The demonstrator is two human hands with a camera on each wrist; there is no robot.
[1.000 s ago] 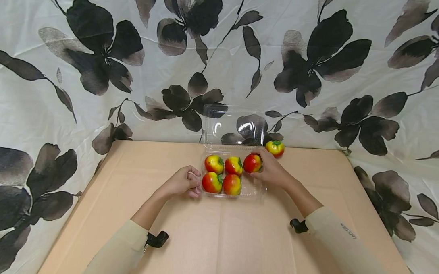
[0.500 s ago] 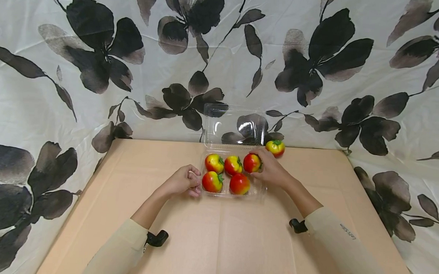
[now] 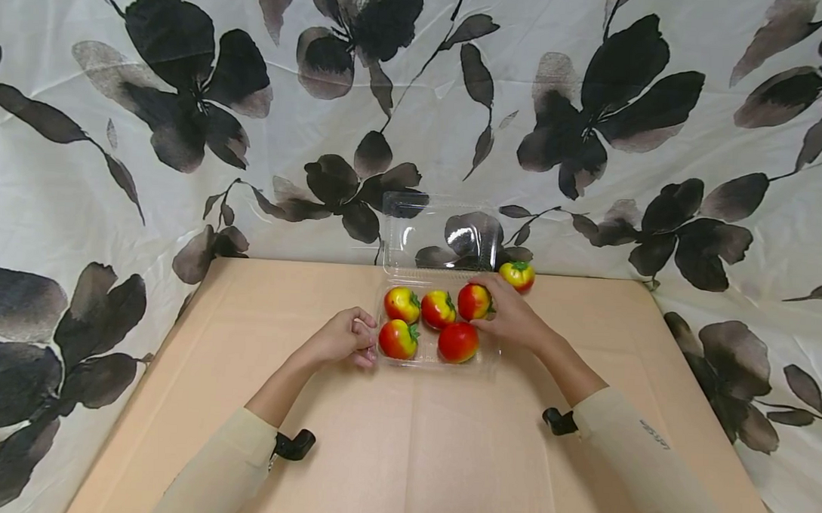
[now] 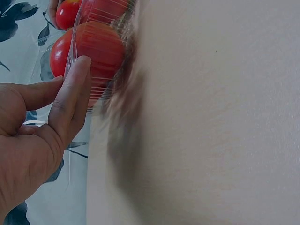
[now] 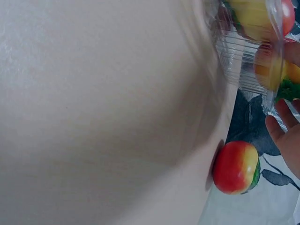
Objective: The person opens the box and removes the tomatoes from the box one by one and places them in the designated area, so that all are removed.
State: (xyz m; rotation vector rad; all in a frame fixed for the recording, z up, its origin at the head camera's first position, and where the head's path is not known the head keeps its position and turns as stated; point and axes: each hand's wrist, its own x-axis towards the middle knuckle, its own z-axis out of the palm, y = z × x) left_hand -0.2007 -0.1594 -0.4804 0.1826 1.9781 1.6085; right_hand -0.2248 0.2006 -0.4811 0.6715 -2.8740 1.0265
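A clear plastic clamshell container [image 3: 487, 356] stands at the table's far middle, its lid [image 3: 425, 238] open and upright. Several red-yellow tomatoes lie in it: back-left tomato [image 3: 402, 304], back-middle tomato [image 3: 438, 309], front-left tomato [image 3: 397, 339], front-right tomato [image 3: 458, 342]. My right hand [image 3: 486, 301] grips a further tomato [image 3: 473, 302] at the tray's back right corner. My left hand [image 3: 363, 342] holds the container's left wall; in the left wrist view the thumb [image 4: 70, 101] presses on the clear wall [image 4: 101, 79] over a tomato [image 4: 101, 47]. A loose tomato [image 3: 517, 275] [image 5: 236, 167] lies on the table behind my right hand.
The tan table [image 3: 411, 438] stretches bare toward me. A white cloth with black flowers [image 3: 184, 128] hangs behind and drapes both sides. Black wrist mounts [image 3: 294, 445] [image 3: 558, 422] sit on my sleeves.
The front-right tomato in the tray has rolled a little to the right. My right hand has shifted its tomato slightly toward the back. The left hand stays put.
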